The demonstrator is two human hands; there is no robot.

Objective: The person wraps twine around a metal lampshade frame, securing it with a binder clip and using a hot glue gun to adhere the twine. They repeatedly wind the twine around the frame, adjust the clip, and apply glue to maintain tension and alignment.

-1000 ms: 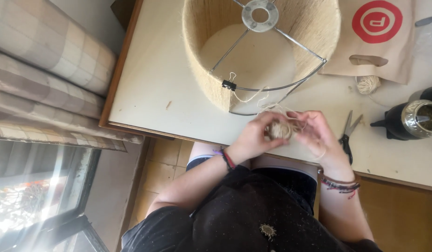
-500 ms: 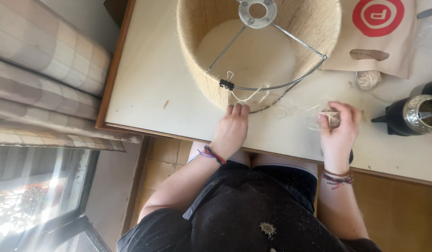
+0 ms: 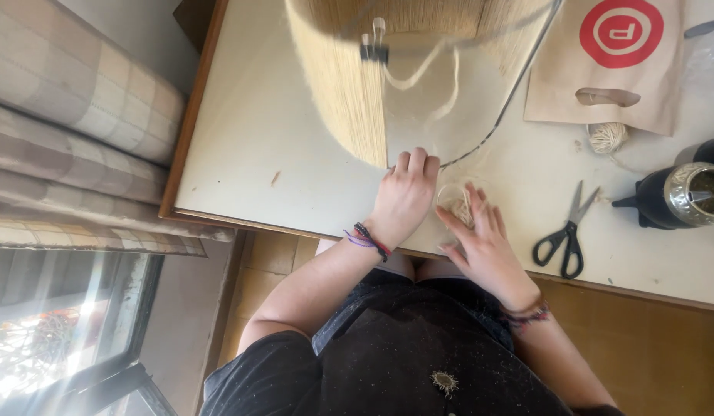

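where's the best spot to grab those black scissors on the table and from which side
Probably by the black loop handles, coming from the table's near edge. The scissors lie flat with handles toward the person and the slightly open blades pointing away, and the right hand lies close beside them, so fingers can slip into the loops.

Seen from above, a person wears a black short-sleeved top flecked with pale fibres, with a small tuft of straw-coloured fibre stuck near its middle. Both forearms are bare. The left hand (image 3: 404,199) has a cluster of thin cord bracelets at the wrist, purple, black and red. The right hand (image 3: 485,245) has dark beaded and woven bracelets at its wrist.
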